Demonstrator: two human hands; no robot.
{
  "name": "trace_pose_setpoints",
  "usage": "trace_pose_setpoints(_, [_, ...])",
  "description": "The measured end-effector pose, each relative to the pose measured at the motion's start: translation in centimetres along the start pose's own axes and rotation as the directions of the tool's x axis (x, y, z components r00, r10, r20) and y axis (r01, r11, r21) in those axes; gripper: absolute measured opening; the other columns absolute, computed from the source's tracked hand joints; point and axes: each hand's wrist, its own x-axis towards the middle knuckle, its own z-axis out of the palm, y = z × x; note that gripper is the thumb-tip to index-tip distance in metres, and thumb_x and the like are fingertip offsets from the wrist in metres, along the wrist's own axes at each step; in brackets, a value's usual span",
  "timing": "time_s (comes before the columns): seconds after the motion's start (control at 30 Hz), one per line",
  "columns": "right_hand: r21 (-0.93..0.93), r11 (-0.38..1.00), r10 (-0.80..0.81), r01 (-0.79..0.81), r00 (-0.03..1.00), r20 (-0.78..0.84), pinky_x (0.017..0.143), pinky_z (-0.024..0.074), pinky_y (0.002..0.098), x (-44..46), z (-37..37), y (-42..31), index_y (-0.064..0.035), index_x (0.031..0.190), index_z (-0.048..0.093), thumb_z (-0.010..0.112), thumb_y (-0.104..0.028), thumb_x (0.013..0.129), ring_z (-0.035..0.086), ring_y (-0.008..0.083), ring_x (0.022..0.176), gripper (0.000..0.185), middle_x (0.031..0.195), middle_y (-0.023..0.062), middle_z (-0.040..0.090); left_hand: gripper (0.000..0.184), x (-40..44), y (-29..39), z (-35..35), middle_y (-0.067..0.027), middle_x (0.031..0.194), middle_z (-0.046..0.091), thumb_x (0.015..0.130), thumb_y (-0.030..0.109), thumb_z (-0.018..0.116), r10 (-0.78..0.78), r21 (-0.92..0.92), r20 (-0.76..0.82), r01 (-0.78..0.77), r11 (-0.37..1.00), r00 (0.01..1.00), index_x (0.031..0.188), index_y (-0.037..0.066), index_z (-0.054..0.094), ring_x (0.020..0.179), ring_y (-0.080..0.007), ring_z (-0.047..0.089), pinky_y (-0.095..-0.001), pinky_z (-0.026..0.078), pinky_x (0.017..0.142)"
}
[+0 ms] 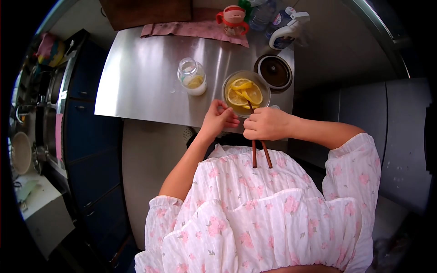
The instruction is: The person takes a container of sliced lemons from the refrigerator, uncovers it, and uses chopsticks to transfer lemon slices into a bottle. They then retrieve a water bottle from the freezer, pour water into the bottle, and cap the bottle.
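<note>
A pair of brown chopsticks [261, 154] is gripped in my right hand [268, 123], their tips reaching into a clear bowl [226, 86]. Yellow lemon slices [246, 93] fill the bowl, and the chopstick tips are among them. Beside the bowl's near left edge is my left hand [220, 119], fingers loosely curled and apart, with nothing visible in it. I cannot tell whether it touches the rim. To the left of the bowl stands a glass jar [191, 76], upright and without a lid, holding a lemon slice and something whitish at the bottom.
A dark round lid-like object [274, 73] lies right of the bowl. Behind are a red-handled cup [233, 20] on a pink cloth [191, 31] and a white spray bottle [287, 34]. The metal table [136, 82] ends close to my body; blue cabinets [91, 150] stand at left.
</note>
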Motion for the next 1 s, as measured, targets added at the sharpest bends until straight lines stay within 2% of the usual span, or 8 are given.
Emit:
trace_pose_setpoints(0.13, [0.003,0.999,-0.032,0.032,0.998,-0.045,0.058,0.0442,0.0278,-1.4,0.4,0.0,-0.0114,0.074,0.044,0.055,-0.017,0.073,0.055,0.0156,0.069,0.012,0.072,0.0022,0.049,0.02,-0.1,0.3,0.2,-0.0171,0.082,0.059,0.09,0.01,0.051,-0.01,0.016,-0.002,0.01,1.0,1.0,0.096,0.003,0.033,0.07,-0.0251,0.064,-0.0329,0.056,0.063])
trace_pose_setpoints(0.2, [-0.007,1.0,-0.013,0.012,0.99,-0.142,0.058,0.0442,0.0272,-1.9,-0.3,0.1,-0.0113,0.076,0.047,0.055,-0.017,0.073,0.055,0.0158,0.068,0.01,0.073,0.002,0.048,0.02,-0.1,0.4,0.2,-0.0175,0.082,0.059,0.09,0.009,0.05,-0.017,0.017,-0.001,0.017,1.0,1.0,0.096,0.003,0.033,0.07,-0.0252,0.064,-0.033,0.056,0.063])
trace_pose_setpoints(0.27, [-0.008,1.0,-0.003,0.002,0.986,-0.166,0.058,0.0443,0.0262,-2.7,0.8,0.4,-0.0108,0.077,0.048,0.056,-0.017,0.072,0.054,0.016,0.068,0.011,0.075,0.0025,0.049,0.019,0.0,0.6,0.1,-0.0182,0.082,0.059,0.089,0.009,0.05,-0.033,0.011,0.012,0.033,0.999,0.999,0.094,0.003,0.033,0.07,-0.0257,0.064,-0.0333,0.056,0.063])
trace_pose_setpoints(0.37, [-0.064,0.996,-0.077,0.064,0.973,-0.219,0.058,0.0447,0.0259,-3.3,1.8,1.2,-0.0101,0.077,0.048,0.057,-0.016,0.073,0.054,0.0158,0.068,0.011,0.076,0.003,0.05,0.018,0.1,0.7,-0.1,-0.0187,0.082,0.06,0.089,0.009,0.051,-0.05,0.03,0.012,0.05,0.998,0.999,0.092,0.003,0.034,0.07,-0.0261,0.065,-0.0331,0.056,0.064])
trace_pose_setpoints(0.43, [-0.068,0.994,-0.102,0.086,0.954,-0.283,0.054,0.0456,0.0265,-3.2,1.8,1.2,-0.0084,0.074,0.046,0.066,-0.011,0.075,0.053,0.0153,0.061,0.021,0.074,0.0043,0.05,0.018,0.1,1.0,-0.1,-0.0188,0.082,0.06,0.089,0.009,0.051,-0.055,0.048,0.015,0.054,0.997,0.998,0.092,0.003,0.034,0.07,-0.0261,0.065,-0.0329,0.056,0.064])
trace_pose_setpoints(0.57, [-0.039,0.995,-0.098,0.09,0.942,-0.321,0.052,0.0452,0.026,-3.5,1.9,1.2,-0.008,0.075,0.046,0.068,-0.01,0.074,0.053,0.0156,0.061,0.022,0.074,0.004,0.051,0.019,0.3,1.0,-0.3,-0.0192,0.083,0.06,0.088,0.01,0.052,-0.046,0.081,0.023,0.044,0.996,0.999,0.091,0.002,0.035,0.071,-0.026,0.065,-0.0326,0.056,0.064])
trace_pose_setpoints(0.83, [0.05,0.995,0.099,-0.086,0.879,-0.467,0.05,0.0436,0.0265,-3.2,0.9,-0.3,-0.0079,0.074,0.048,0.069,-0.012,0.074,0.055,0.0159,0.062,0.022,0.076,0.0034,0.052,0.02,0.2,1.2,-0.3,-0.0198,0.084,0.06,0.088,0.01,0.052,-0.068,0.085,0.01,0.067,0.994,0.998,0.091,0.003,0.034,0.071,-0.0261,0.065,-0.0331,0.056,0.064])
trace_pose_setpoints(1.0, [0.037,0.999,0.016,0.0,0.893,-0.45,0.053,0.0445,0.0251,-2.5,2.1,0.5,-0.0079,0.074,0.048,0.069,-0.014,0.074,0.054,0.0151,0.064,0.021,0.078,0.0032,0.054,0.02,0.4,1.2,-0.4,-0.0203,0.084,0.06,0.088,0.01,0.053,-0.067,0.093,0.013,0.065,0.994,0.998,0.091,0.003,0.034,0.072,-0.0263,0.065,-0.0331,0.056,0.065])
